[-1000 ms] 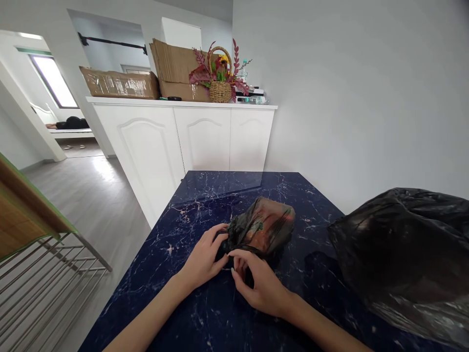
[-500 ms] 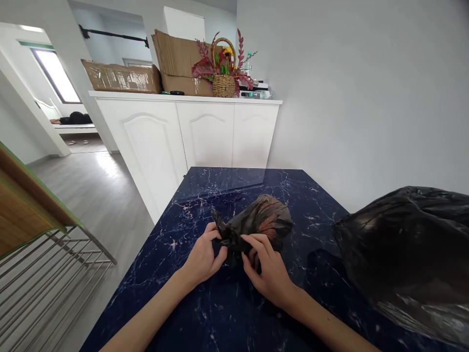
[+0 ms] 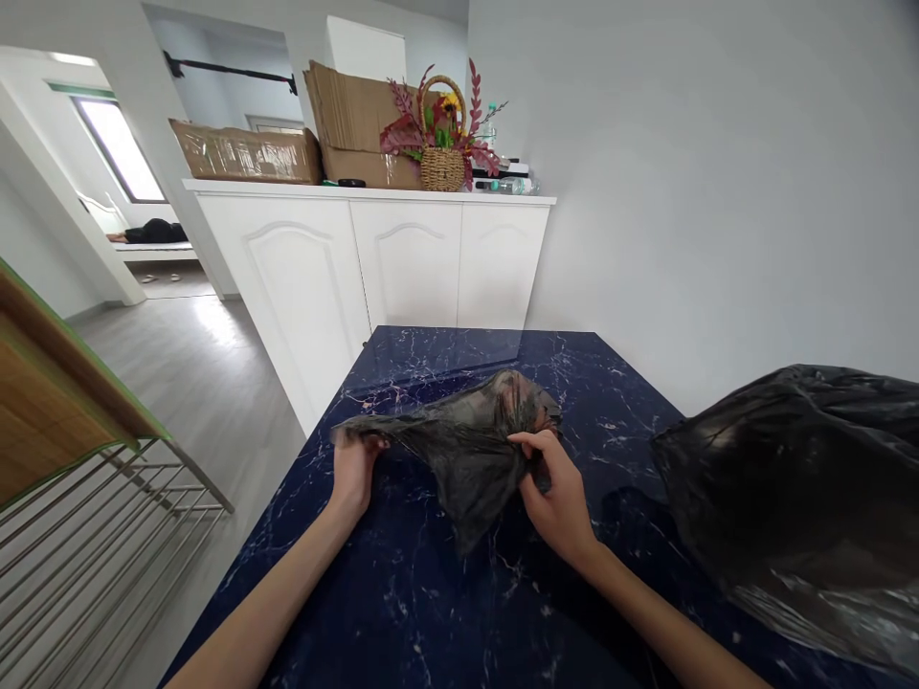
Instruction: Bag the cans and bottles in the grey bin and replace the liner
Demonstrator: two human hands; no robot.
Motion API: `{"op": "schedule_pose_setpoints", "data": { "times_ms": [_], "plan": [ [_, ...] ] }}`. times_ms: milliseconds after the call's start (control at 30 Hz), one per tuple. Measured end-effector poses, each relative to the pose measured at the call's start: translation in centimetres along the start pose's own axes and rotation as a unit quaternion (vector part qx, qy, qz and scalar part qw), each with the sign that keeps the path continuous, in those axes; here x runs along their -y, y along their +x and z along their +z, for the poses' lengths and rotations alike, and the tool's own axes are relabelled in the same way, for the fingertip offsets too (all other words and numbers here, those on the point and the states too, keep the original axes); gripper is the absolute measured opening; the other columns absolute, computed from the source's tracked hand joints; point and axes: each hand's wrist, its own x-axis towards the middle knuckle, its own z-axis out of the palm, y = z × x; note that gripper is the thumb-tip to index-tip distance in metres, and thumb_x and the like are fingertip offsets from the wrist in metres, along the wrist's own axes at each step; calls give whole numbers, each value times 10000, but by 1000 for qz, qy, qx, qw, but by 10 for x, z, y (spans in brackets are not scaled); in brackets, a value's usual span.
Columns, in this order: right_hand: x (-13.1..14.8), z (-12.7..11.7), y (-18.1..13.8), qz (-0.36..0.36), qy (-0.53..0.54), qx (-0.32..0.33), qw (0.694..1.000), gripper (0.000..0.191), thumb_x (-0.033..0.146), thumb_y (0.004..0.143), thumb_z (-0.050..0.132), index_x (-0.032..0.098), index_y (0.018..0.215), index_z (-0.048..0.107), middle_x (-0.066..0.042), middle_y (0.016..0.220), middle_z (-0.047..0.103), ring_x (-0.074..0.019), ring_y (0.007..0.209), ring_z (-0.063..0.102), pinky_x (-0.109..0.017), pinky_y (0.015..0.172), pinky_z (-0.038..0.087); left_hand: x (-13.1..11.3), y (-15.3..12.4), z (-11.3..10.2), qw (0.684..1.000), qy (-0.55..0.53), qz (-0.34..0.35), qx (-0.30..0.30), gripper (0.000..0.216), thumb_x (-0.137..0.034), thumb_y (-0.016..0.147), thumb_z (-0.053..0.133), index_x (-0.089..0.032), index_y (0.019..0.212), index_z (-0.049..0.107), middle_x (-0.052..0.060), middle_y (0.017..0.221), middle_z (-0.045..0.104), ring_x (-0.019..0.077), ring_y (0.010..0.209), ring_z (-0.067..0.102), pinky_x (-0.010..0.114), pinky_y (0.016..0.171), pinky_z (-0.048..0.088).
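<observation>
A thin black plastic bag [image 3: 466, 459] is stretched sideways over the dark blue marbled table [image 3: 402, 612]. Something reddish-brown shows through its right end, but I cannot make out what it is. My left hand [image 3: 355, 464] grips the bag's left end, with its fingers partly covered by the plastic. My right hand [image 3: 556, 493] pinches the bag near the bulging part, thumb and fingers pressed together. Between the hands, a loose flap of plastic hangs toward me.
A large, full-looking black plastic bag [image 3: 796, 488] sits on the table's right side. Left stands a metal rack [image 3: 144, 536] with a wooden top. Behind the table, a white cabinet [image 3: 302, 258] carries cardboard boxes [image 3: 244, 153] and a flower basket [image 3: 443, 167]. A person [image 3: 154, 232] lies on a bed beyond.
My left hand has moved left, pulling the gathered bag end out into a long stretched sheet. My right hand has shifted slightly right along the bag. The view has turned slightly.
</observation>
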Motion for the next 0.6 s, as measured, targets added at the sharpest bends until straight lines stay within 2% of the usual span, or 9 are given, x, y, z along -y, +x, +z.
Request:
{"op": "schedule_pose_setpoints", "data": {
  "times_ms": [100, 200, 233, 300, 367, 433, 500, 600],
  "plan": [
    [-3, -7, 6, 13, 46, 7, 999, 175, 243, 1074, 499, 265, 1146, 656, -50, 983, 596, -190, 834, 599, -303, 668, 500, -2, 7, -5, 999, 2, 2, -42, 326, -558, 920, 531, -236, 957, 507, 43, 893, 612, 215, 762, 633, 378, 730, 580],
    [-6, -10, 5, -3, 35, 7, 999, 198, 243, 1067, 524, 280, 1227, 635, -77, 1078, 597, -219, 933, 624, -344, 740, 547, -16, 5, -8, 994, 32, 47, -93, 380, -447, 889, 664, -231, 1147, 488, 114, 1229, 563, 271, 1084, 620, 458, 982, 536],
    [-6, -9, 4, -16, 19, 1, 1000, 238, 237, 1057, 536, 285, 1277, 616, -91, 1124, 584, -236, 991, 623, -367, 778, 561, -22, 3, -8, 989, 58, 91, -100, 421, -391, 875, 699, -230, 1196, 480, 134, 1325, 515, 294, 1212, 572, 488, 1078, 482],
    [-6, -8, 0, -53, -27, -11, 998, 357, 239, 1028, 586, 292, 1380, 559, -124, 1225, 536, -276, 1111, 599, -415, 842, 581, -34, -6, -10, 958, 135, 240, -85, 439, -282, 869, 712, -236, 1241, 484, 153, 1415, 449, 324, 1359, 475, 529, 1173, 396],
    [-6, -6, -4, -88, -71, -14, 993, 489, 255, 994, 643, 303, 1458, 495, -145, 1289, 487, -310, 1186, 569, -455, 877, 591, -44, -18, -9, 884, 218, 413, -20, 401, -204, 875, 670, -250, 1240, 508, 146, 1366, 479, 331, 1329, 492, 548, 1135, 419],
    [-6, -5, -7, -108, -102, -9, 989, 557, 266, 985, 654, 316, 1501, 450, -153, 1310, 463, -330, 1213, 558, -479, 881, 597, -52, -32, -5, 805, 265, 526, 74, 359, -189, 874, 635, -261, 1216, 550, 119, 1247, 557, 317, 1198, 564, 534, 1050, 459],
    [-8, -6, -9, -110, -119, -9, 987, 565, 249, 998, 618, 323, 1524, 426, -154, 1317, 455, -333, 1221, 560, -481, 871, 603, -58, -45, 1, 751, 293, 566, 169, 315, -218, 884, 631, -250, 1196, 606, 99, 1148, 648, 298, 1102, 608, 498, 999, 460],
    [-14, -8, -8, -110, -133, -18, 985, 569, 203, 997, 585, 311, 1532, 425, -155, 1320, 457, -325, 1220, 564, -470, 868, 605, -61, -55, 11, 716, 346, 548, 258, 248, -233, 961, 637, -232, 1202, 695, 73, 1129, 768, 284, 1106, 646, 470, 1011, 436]
  ]
}}
